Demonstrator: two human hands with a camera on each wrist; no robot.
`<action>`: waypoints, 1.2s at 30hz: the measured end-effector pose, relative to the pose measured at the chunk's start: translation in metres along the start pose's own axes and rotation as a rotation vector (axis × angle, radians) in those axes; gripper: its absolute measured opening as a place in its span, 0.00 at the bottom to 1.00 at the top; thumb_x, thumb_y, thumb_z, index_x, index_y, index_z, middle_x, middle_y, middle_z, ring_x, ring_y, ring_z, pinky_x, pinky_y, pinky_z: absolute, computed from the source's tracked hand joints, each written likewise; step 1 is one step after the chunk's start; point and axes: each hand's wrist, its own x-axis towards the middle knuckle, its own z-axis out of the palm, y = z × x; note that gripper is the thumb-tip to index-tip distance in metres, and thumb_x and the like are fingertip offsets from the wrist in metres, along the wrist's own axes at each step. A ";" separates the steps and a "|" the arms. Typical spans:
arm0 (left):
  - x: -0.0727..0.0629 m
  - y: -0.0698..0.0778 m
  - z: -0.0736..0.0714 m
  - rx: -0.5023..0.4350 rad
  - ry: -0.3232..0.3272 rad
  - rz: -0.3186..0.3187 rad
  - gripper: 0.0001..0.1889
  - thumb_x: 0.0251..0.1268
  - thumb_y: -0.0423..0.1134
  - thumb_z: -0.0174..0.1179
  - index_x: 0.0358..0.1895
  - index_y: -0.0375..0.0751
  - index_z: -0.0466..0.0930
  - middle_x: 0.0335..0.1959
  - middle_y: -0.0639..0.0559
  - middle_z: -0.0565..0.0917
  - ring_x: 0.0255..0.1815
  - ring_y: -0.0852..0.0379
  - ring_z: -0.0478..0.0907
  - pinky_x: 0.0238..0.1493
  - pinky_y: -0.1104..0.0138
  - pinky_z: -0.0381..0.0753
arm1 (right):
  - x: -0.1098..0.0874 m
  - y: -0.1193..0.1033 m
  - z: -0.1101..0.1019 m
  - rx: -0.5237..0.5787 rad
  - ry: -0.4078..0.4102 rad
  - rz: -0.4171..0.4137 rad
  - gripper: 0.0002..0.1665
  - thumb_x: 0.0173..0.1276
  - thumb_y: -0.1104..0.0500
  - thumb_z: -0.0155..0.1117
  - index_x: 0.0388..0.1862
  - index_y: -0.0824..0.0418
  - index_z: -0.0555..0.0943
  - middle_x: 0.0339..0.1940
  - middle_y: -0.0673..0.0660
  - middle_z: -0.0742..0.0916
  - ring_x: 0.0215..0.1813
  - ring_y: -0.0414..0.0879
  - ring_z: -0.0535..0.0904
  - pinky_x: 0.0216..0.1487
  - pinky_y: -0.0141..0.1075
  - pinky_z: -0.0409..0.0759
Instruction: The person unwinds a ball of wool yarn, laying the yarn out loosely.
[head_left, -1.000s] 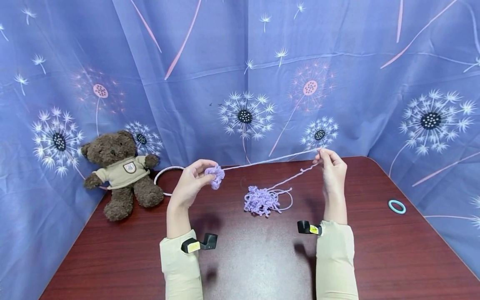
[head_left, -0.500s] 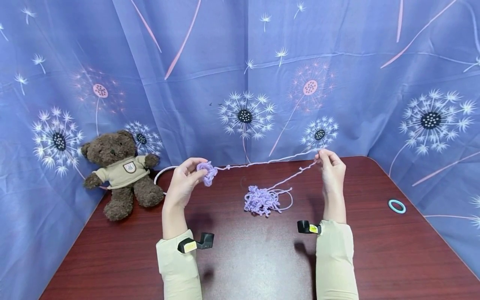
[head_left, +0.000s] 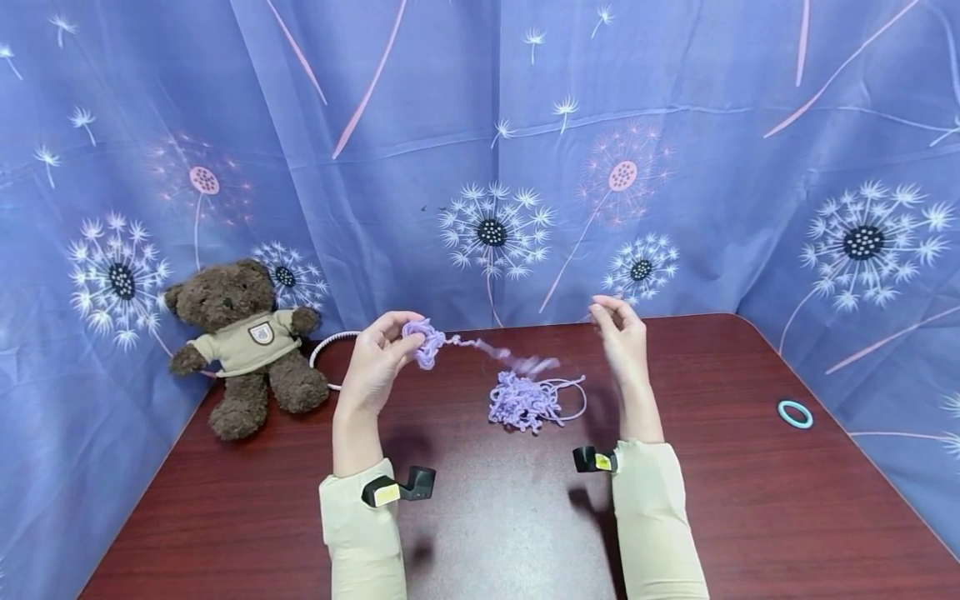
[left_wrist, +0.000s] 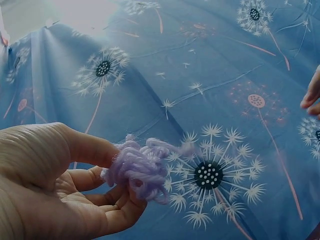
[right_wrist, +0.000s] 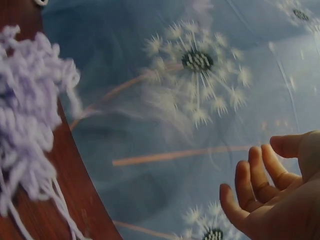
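My left hand (head_left: 369,367) pinches a small wound bundle of purple yarn (head_left: 424,343) between thumb and fingers, held up over the table. In the left wrist view the loops of this yarn bundle (left_wrist: 137,171) stick out past the fingertips. From it a knotted strand (head_left: 491,350) trails rightward, its far end blurred above a tangled pile of purple yarn (head_left: 517,402) on the table. Raised at the right, my right hand (head_left: 624,342) holds nothing. The right wrist view shows the right hand (right_wrist: 272,192) with loosely bent fingers, apart from the yarn.
A brown teddy bear (head_left: 243,342) in a beige shirt sits at the left, beside a white hoop (head_left: 321,343). A turquoise ring (head_left: 795,414) lies at the right of the dark red table (head_left: 757,517). A blue dandelion-print curtain (head_left: 390,217) hangs behind.
The strand stretched between both hands has left my right hand and swings down above the pile. My right hand has moved left. The left shifted left, then slightly back right.
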 end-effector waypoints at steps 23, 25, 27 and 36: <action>-0.001 0.001 0.016 0.026 -0.052 -0.007 0.11 0.64 0.20 0.51 0.47 0.32 0.74 0.33 0.59 0.82 0.34 0.65 0.79 0.37 0.75 0.82 | -0.072 -0.018 0.090 -0.170 -0.704 -0.145 0.16 0.72 0.63 0.56 0.52 0.74 0.79 0.41 0.71 0.86 0.39 0.44 0.83 0.41 0.28 0.82; 0.000 0.001 0.015 0.031 -0.044 -0.005 0.11 0.64 0.20 0.52 0.48 0.32 0.74 0.34 0.59 0.82 0.34 0.65 0.80 0.36 0.75 0.83 | -0.070 -0.018 0.088 -0.167 -0.671 -0.138 0.14 0.72 0.62 0.57 0.48 0.73 0.81 0.35 0.69 0.86 0.34 0.41 0.81 0.37 0.28 0.80; 0.000 0.002 0.014 0.035 -0.037 -0.005 0.11 0.64 0.20 0.51 0.48 0.32 0.74 0.34 0.59 0.82 0.34 0.65 0.80 0.36 0.75 0.83 | -0.066 -0.019 0.084 -0.160 -0.629 -0.130 0.13 0.72 0.62 0.58 0.45 0.72 0.82 0.31 0.63 0.86 0.32 0.40 0.79 0.36 0.29 0.80; -0.001 0.002 0.007 0.042 -0.007 -0.009 0.12 0.63 0.19 0.52 0.44 0.36 0.76 0.33 0.59 0.82 0.34 0.65 0.79 0.36 0.75 0.82 | -0.046 -0.021 0.060 -0.112 -0.434 -0.079 0.14 0.72 0.61 0.58 0.46 0.73 0.81 0.25 0.43 0.84 0.33 0.32 0.79 0.44 0.24 0.79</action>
